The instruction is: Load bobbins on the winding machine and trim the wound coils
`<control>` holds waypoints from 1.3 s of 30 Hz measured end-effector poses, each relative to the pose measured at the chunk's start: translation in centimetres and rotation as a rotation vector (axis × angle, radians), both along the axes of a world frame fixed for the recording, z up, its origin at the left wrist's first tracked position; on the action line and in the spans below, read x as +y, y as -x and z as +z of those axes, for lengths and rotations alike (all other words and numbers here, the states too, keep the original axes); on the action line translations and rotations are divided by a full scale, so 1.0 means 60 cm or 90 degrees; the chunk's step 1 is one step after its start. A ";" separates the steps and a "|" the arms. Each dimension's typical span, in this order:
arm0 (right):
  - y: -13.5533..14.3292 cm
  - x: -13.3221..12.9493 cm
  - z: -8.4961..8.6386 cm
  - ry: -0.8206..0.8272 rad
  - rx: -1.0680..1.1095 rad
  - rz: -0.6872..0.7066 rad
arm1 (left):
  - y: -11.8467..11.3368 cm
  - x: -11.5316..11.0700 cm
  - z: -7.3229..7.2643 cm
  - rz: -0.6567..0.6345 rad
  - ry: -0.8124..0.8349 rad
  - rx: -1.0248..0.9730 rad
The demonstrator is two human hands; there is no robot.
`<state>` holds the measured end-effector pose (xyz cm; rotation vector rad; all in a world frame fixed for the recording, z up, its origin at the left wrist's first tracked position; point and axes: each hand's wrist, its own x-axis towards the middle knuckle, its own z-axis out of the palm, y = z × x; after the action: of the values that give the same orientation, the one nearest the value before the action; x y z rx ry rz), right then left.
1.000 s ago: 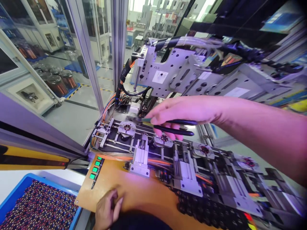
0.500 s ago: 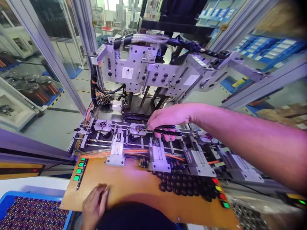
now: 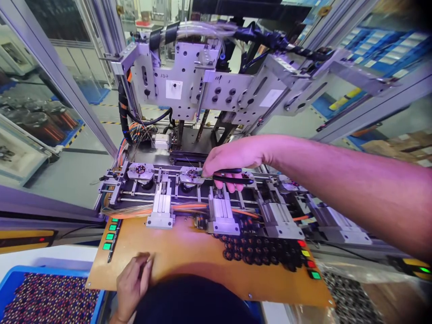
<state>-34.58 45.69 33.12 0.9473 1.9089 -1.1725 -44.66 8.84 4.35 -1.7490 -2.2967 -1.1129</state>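
My right hand (image 3: 229, 164) reaches over the machine's row of fixtures, fingers wrapped round black-handled pliers (image 3: 232, 179). The tips of the tool touch or nearly touch the small round part (image 3: 191, 173) on the second fixture from the left; the exact contact is too small to tell. Another round part (image 3: 140, 169) sits on the leftmost fixture. Low on the left, my left hand (image 3: 133, 281) rests at the front edge of the orange-brown board (image 3: 168, 256), its fingers curled together; whether anything is between them is hidden.
Many black ring parts (image 3: 256, 252) cover the board's right side. Green buttons (image 3: 110, 236) line its left edge. A blue bin (image 3: 16, 270) of small parts stands at lower left. Above the fixtures hangs a metal plate (image 3: 202, 85) with cables, between frame posts (image 3: 64, 81).
The camera view has shifted slightly, so the machine's upper plate looks larger and the fixtures sit a little higher. Both hands keep nearly the same poses, the pliers still at the second fixture.
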 end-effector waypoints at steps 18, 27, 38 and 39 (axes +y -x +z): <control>-0.017 0.005 0.023 -0.009 0.022 0.089 | -0.004 0.010 0.014 0.009 -0.015 0.026; -0.004 0.015 0.006 -0.008 0.007 0.093 | -0.001 0.004 0.004 0.014 -0.002 0.022; 0.001 0.011 -0.003 0.004 0.006 0.073 | 0.000 0.005 0.005 0.004 0.003 0.015; -0.001 0.007 -0.002 0.014 0.027 0.076 | 0.000 0.004 0.004 0.003 0.002 0.015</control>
<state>-34.55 46.13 32.97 0.7916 1.9545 -1.1497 -44.67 9.10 4.60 -1.7464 -2.2897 -1.0818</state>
